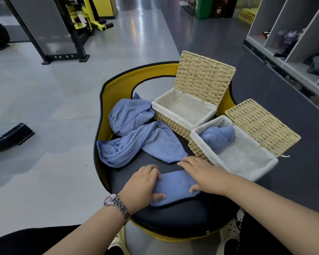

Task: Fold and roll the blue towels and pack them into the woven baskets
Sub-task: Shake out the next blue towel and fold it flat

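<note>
Pressing flat on a folded blue towel, left hand and right hand grip nothing — a loose start could unravel the roll near the basket.

Looks like a gym. Yellow-and-black weight machine at top left w/ padded rollers, next to a black steel rack frame bolted w/ holes along its base. Glossy grey floor, dark mat area on the right. Open cubby shelving along the right wall holding what are prob. bags or shoes, too blurry to tell. Yellow crate far back.
</note>
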The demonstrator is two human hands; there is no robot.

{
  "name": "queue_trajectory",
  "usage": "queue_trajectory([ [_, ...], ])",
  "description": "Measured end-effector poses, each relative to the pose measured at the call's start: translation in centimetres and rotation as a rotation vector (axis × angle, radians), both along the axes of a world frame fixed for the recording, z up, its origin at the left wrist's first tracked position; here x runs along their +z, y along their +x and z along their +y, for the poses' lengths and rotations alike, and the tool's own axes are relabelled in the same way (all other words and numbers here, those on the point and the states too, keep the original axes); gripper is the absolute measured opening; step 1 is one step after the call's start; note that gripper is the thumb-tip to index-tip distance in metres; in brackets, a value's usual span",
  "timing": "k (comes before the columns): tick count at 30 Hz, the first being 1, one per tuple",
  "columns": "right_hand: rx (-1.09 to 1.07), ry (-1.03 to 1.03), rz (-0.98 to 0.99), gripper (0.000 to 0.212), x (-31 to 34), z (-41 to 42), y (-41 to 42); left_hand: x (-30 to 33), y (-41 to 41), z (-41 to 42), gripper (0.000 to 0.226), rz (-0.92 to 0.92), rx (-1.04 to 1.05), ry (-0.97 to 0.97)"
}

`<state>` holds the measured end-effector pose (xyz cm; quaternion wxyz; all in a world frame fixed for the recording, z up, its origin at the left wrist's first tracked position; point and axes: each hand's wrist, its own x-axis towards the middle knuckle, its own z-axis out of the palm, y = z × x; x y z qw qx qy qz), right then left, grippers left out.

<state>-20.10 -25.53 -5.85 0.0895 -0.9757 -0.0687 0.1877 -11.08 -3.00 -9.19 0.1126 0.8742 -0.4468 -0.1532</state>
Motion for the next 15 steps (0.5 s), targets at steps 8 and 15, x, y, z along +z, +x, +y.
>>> queue_trajectory([
  [8, -0.025, 0.064, -0.007, 0.034, -0.1, 0.0, -0.6, 1.5, -3.0, -0.5, 0.049, 0.145, 0.108, 0.005],
  [15, -0.32, 0.127, -0.2, 0.04, 8.3, -9.4, -2.0, 8.9, -3.9, -9.7, 0.044, 0.045, 0.13, -0.33],
])
